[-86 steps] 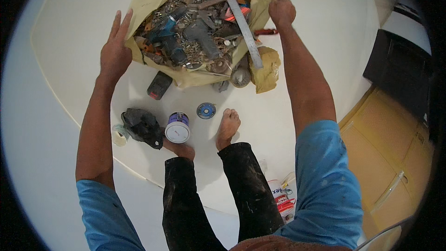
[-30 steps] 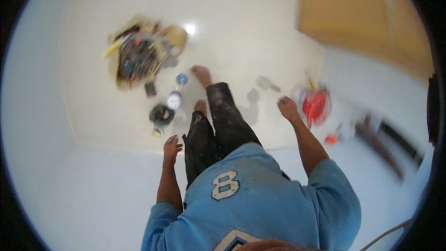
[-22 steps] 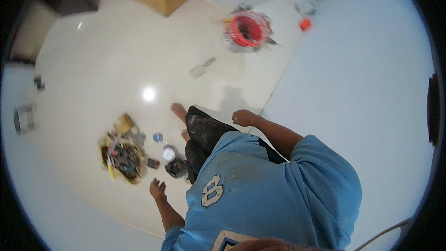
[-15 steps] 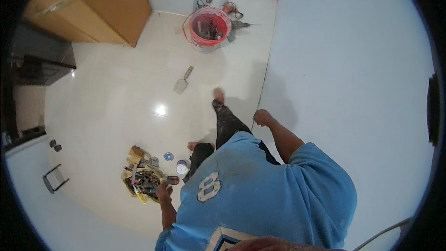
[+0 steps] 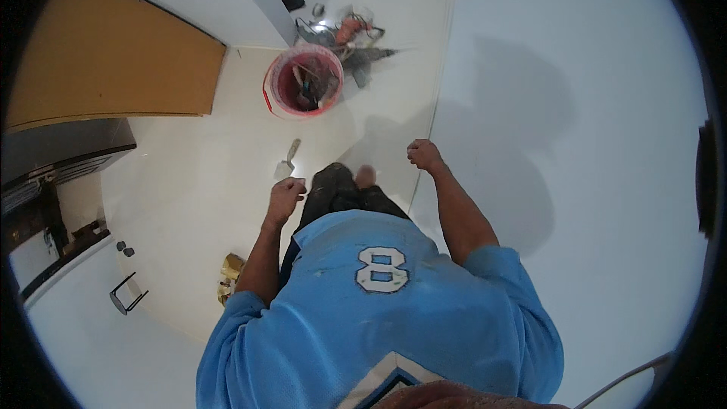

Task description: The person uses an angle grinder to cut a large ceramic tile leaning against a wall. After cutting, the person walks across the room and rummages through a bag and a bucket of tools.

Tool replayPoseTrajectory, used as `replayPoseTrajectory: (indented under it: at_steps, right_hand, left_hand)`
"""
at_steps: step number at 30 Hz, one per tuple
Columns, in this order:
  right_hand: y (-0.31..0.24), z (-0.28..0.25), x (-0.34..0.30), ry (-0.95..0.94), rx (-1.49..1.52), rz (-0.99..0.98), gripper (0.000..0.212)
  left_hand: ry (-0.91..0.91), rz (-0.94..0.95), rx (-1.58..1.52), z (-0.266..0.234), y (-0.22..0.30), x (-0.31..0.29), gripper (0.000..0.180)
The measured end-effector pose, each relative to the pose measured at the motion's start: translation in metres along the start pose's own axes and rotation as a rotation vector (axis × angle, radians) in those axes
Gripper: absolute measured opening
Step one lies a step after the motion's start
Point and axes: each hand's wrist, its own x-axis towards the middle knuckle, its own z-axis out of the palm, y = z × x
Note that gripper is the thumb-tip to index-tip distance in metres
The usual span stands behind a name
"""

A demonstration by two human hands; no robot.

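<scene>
Our left hand (image 5: 285, 198) and right hand (image 5: 425, 154) hung apart above the floor (image 5: 201, 204), the scraper (image 5: 288, 160) by the left.
Leftmost we had a tall brown box (image 5: 121, 53), then a yellowish packet (image 5: 230, 269) beside our left forearm. Our left fingers were bent; how wide they stood, we could not tell. Just past them in view lay the scraper on the floor, blade toward us and handle toward the bucket (image 5: 282, 79). That pink bucket stood farther out, with jumbled tools inside. Right of it we saw an orange tool (image 5: 348, 29) and a grey drill (image 5: 371, 55) on the floor. Our right fingers were curled narrow, near the foot of the white wall (image 5: 606, 144).
</scene>
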Motion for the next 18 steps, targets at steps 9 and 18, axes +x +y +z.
replayPoseTrajectory:
  at_steps: [9, 18]
  right_hand:
    - [-0.026, -0.179, 0.175, 0.022, 0.0, -0.03, 0.021]
    - [-0.052, -0.393, 0.312, 0.334, -0.101, -0.064, 0.006]
  left_hand:
    - [0.063, 0.284, 0.612, 0.062, 0.16, 0.179, 0.041]
    - [-0.056, 0.611, 0.628, 0.126, 0.429, 0.374, 0.04]
